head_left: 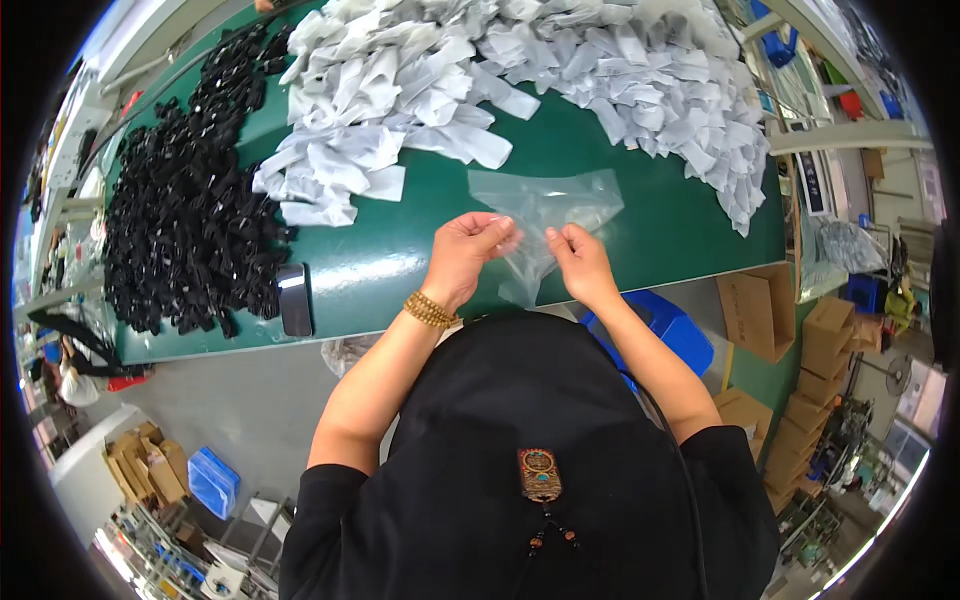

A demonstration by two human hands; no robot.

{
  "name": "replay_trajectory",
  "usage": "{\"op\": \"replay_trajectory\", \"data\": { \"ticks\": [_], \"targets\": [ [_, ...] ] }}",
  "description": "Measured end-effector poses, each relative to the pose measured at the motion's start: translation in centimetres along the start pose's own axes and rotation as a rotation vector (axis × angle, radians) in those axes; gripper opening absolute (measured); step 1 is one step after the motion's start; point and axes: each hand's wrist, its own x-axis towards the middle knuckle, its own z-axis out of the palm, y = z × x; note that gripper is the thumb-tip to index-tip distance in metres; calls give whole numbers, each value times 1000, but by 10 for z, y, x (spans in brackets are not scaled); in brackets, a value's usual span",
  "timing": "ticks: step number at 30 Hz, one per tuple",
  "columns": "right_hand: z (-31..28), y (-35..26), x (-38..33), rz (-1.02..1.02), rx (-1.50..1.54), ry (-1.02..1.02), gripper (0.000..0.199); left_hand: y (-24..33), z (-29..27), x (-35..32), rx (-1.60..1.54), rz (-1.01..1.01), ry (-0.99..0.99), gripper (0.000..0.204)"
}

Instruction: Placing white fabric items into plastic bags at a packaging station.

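Between my two hands, just above the near edge of the green table, a clear plastic bag [585,200] is stretched. My left hand [468,252], with a beaded bracelet at the wrist, has its thumb and fingers pinched on the bag's left side. On its right side my right hand [580,260] pinches the plastic with thumb and bent fingers. The bag looks flat, and I make out nothing inside it. Beyond it lies a wide heap of whitish translucent bags [370,110], with a second part of the heap [670,100] to the right.
A large pile of black bundled cables [190,220] covers the table's left end. A dark phone [294,300] lies beside it on the green tabletop [400,235]. Below the near edge stand a blue bin [665,325] and a cardboard box [757,312]. More cartons [822,350] are stacked at right.
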Motion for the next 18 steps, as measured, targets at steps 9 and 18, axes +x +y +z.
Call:
{"op": "replay_trajectory", "data": {
  "ticks": [9, 18],
  "targets": [
    [-100, -51, 33, -276, 150, -213, 21, 44, 90, 3, 684, 432, -26, 9],
    [-114, -15, -12, -361, -191, 248, 37, 59, 100, 9, 1045, 914, -32, 17]
  ]
}}
